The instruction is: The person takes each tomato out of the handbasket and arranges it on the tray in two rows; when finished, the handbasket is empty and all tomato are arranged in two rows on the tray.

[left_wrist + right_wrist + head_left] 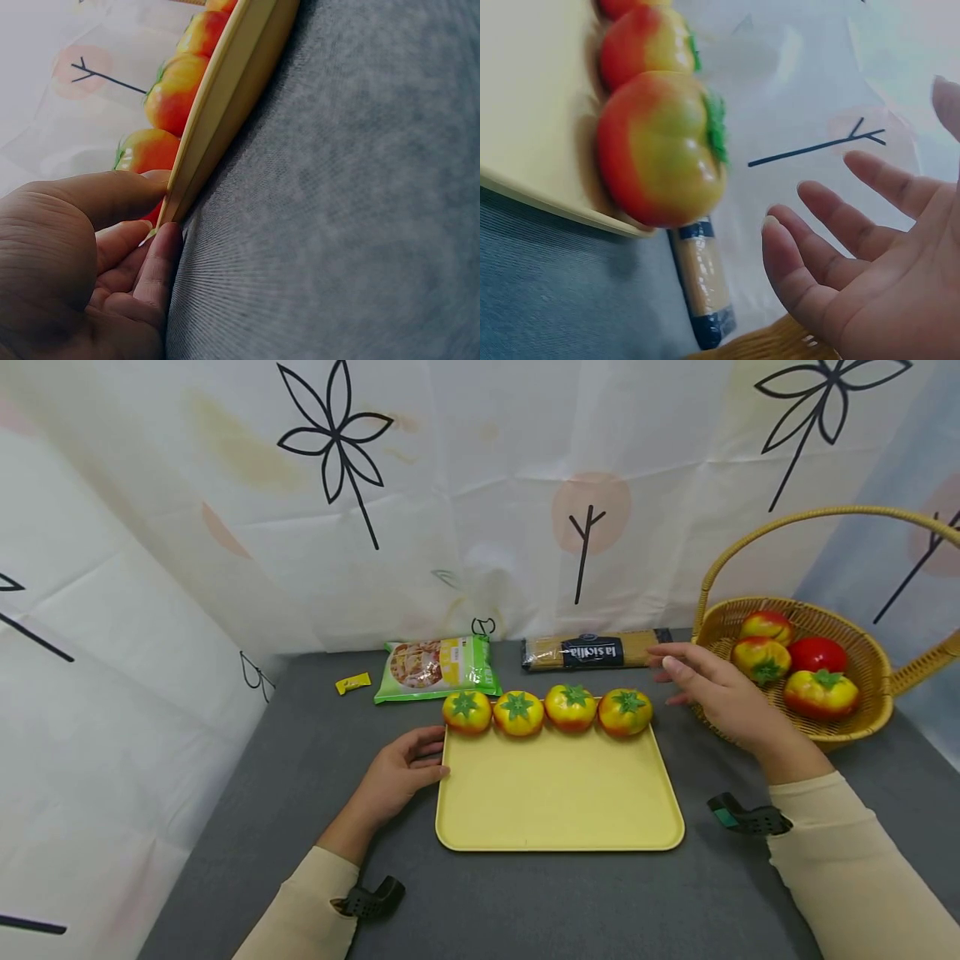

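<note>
A yellow tray (558, 793) lies on the dark grey table. Along its far edge, several red-and-yellow tomatoes (517, 713) with green star-shaped tops stand in a row. At the tray's left side my left hand (401, 772) pinches the rim; in the left wrist view its thumb (135, 193) is at the rim's upper side and a fingertip lies below. My right hand (712, 693) hovers between the row's right end and the basket, fingers spread and holding nothing. In the right wrist view, its fingers (855, 225) are apart from the nearest tomato (660, 150).
A wicker basket (873, 714) with a tall handle holds several more tomatoes at the right. Behind the tray lie a green-and-white food bag (435, 668), a pack of spaghetti (592, 651) and a small yellow packet (353, 682). A printed cloth (480, 510) hangs at the table's back edge.
</note>
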`<state>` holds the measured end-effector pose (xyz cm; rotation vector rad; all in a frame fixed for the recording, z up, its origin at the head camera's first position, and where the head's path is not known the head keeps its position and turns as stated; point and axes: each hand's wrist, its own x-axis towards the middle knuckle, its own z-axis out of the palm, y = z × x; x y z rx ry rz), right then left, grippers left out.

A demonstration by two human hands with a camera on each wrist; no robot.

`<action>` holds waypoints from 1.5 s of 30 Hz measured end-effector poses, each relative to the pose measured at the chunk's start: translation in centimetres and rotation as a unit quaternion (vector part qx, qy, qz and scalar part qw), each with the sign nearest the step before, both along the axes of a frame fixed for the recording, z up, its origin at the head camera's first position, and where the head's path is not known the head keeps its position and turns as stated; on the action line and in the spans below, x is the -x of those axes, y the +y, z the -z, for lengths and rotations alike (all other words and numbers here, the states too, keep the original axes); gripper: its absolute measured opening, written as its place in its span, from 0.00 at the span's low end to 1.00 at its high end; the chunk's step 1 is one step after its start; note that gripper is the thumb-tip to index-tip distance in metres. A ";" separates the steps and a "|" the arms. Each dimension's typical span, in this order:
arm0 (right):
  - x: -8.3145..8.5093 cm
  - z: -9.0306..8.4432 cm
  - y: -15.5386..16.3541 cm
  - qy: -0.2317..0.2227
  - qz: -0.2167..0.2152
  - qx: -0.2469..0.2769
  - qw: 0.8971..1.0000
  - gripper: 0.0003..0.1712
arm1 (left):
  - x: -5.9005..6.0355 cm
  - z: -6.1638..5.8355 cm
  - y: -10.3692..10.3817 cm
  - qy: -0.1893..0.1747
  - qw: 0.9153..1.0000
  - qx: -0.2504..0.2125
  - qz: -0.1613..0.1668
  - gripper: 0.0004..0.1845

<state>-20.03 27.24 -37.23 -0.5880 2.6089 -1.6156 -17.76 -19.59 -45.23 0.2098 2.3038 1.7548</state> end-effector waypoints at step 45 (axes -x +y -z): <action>-0.5 -1.6 8.9 0.055 0.165 0.091 0.981 0.31 | 0.1 -0.1 0.0 -0.001 1.000 0.003 0.001 0.35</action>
